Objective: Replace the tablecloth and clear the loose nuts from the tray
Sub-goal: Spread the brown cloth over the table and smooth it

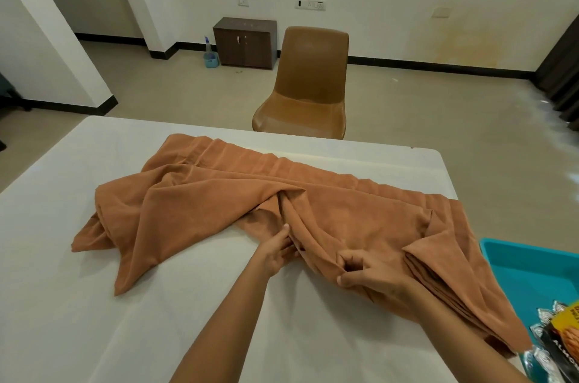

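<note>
An orange-brown tablecloth (219, 194) lies rumpled and partly folded across the white table (78, 304). My left hand (277, 252) pinches a fold of the cloth near its middle. My right hand (366, 273) is closed on a bunched edge of the same cloth, a little to the right. A teal tray (532, 266) sits at the right edge of the table, partly covered by the cloth's folded end. Shiny nut packets (557, 342) lie in the tray's near corner. No loose nuts are visible.
A brown chair (307, 85) stands just beyond the table's far edge. A dark wooden cabinet (246, 43) and a small blue bucket (210, 58) stand by the back wall. Dark curtains (560, 63) hang at the right.
</note>
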